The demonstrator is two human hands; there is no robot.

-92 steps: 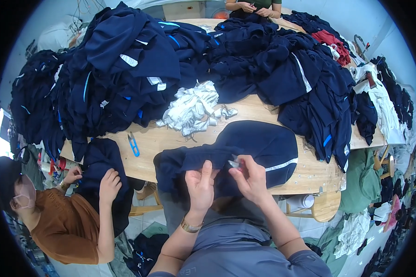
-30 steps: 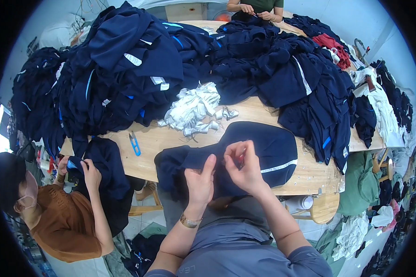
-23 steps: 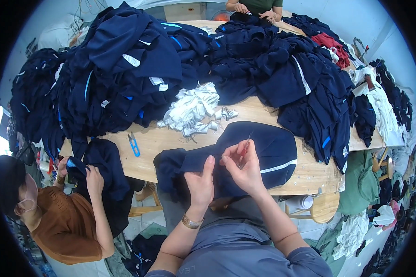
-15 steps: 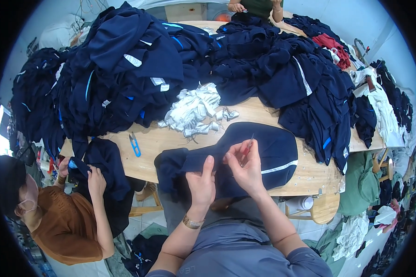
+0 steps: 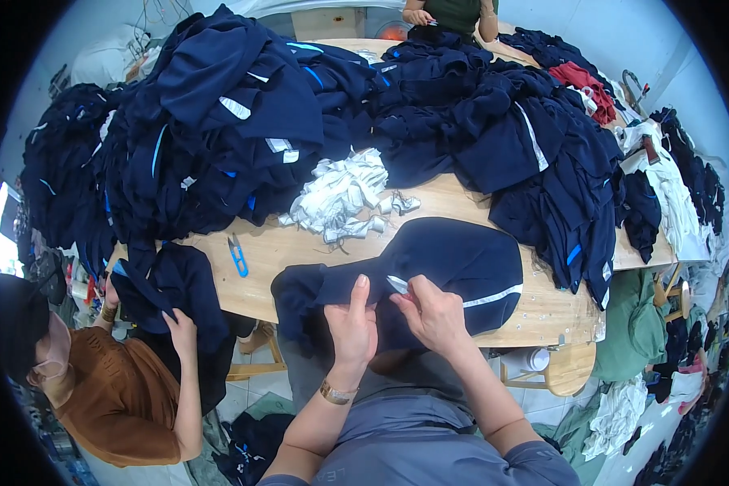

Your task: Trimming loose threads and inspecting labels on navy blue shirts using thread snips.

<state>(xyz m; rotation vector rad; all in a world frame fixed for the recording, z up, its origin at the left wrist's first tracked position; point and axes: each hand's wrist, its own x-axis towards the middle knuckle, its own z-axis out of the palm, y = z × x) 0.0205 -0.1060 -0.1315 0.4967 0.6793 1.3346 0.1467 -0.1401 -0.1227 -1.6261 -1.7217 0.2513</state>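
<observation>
A navy garment (image 5: 458, 255) with a white stripe lies on the table edge in front of me. My left hand (image 5: 352, 328) grips a fold of it, thumb up and fingers hidden under the cloth. Closed round a small pair of thread snips (image 5: 397, 284), my right hand (image 5: 436, 314) is just to the right of that fold. The pale blades stick out toward my left thumb, and the handles are hidden in my palm. Another pair of snips with blue handles (image 5: 237, 256) lies on the table to the left.
Large heaps of navy garments (image 5: 211, 130) cover the far side of the table (image 5: 259, 296). A bunch of white fabric strips (image 5: 340, 194) sits mid-table. At my left a co-worker in a brown top (image 5: 125, 397) handles navy cloth; another person (image 5: 454, 16) is across the table. A wooden stool (image 5: 571, 368) stands at right.
My right hand has turned over, so the snips that pointed up and away now point left toward my left thumb. My left hand keeps its hold on the cloth.
</observation>
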